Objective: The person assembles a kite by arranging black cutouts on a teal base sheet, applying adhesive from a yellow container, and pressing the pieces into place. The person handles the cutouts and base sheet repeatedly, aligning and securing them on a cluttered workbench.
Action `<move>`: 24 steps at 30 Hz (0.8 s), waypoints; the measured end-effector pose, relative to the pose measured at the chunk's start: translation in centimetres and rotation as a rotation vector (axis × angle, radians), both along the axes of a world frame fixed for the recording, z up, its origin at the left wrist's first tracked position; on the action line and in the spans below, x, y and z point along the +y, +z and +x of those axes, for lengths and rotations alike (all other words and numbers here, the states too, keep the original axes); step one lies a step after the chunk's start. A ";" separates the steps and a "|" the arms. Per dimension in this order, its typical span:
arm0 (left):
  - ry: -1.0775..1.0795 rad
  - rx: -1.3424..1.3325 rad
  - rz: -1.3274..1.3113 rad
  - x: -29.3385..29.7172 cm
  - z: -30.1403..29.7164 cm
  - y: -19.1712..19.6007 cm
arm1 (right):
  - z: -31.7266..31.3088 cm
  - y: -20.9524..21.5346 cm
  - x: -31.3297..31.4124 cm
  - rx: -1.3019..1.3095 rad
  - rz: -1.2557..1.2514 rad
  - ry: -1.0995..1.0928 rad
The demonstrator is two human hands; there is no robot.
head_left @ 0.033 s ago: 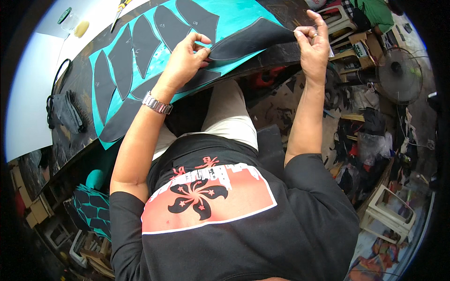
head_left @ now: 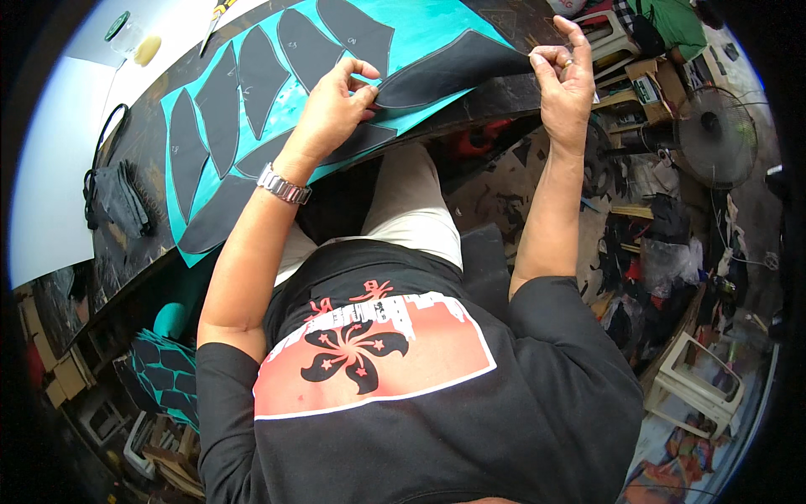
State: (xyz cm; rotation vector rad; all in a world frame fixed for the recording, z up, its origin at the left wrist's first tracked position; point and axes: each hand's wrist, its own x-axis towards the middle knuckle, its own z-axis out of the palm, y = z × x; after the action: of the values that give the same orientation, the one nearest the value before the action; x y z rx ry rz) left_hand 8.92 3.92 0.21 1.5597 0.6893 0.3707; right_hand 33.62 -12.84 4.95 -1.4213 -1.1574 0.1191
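A long curved piece of thin black material (head_left: 449,71) stretches between my two hands above the near right part of a teal sheet (head_left: 432,29). My left hand (head_left: 340,105), wearing a metal-band watch (head_left: 284,184) at the wrist, pinches the piece's left end. At its narrow right tip, the thumb and fingers of my right hand (head_left: 566,88) are closed on it, with one finger raised. Several similar black pieces (head_left: 262,80) with small pale marks lie on the teal sheet. My left hand and forearm cover parts of the nearer ones.
A dark worktable (head_left: 138,265) holds a yellow-handled cutter (head_left: 217,21), a glass jar (head_left: 123,38) and a black pouch (head_left: 120,200). A standing fan (head_left: 715,134) and white stool (head_left: 697,382) are on the right. Teal offcuts (head_left: 164,378) lie lower left; scraps litter the floor.
Both hands and the black piece have shifted very slightly to the right. The grip looks the same.
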 end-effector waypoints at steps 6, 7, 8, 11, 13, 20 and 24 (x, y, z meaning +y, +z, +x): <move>0.025 0.009 0.036 -0.2 0.1 -0.5 | -2.7 2.5 0.3 -0.086 0.066 -0.012; 0.033 -0.006 0.046 0.2 0.3 -0.6 | -2.8 3.1 0.7 -0.057 0.080 0.024; 0.035 -0.011 0.039 0.1 0.4 -0.6 | -3.1 3.6 0.8 -0.022 0.081 0.057; 0.009 -0.011 0.147 0.0 0.6 -0.6 | -4.2 5.0 0.0 -0.023 0.187 0.083; -0.018 0.017 0.201 -0.2 0.5 -0.3 | -4.2 5.5 0.0 -0.082 0.182 0.135; 0.099 -0.066 0.197 0.6 -1.9 1.1 | -0.2 1.2 1.4 0.270 -0.157 0.005; 0.108 0.029 0.301 1.4 -2.3 1.2 | 0.5 -2.6 1.6 0.305 -0.297 -0.026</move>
State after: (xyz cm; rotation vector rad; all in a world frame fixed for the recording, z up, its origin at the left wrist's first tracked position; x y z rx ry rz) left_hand 6.64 5.36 1.43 1.8185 0.7687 0.5534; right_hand 34.08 -11.26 2.34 -1.6113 -0.8929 0.4902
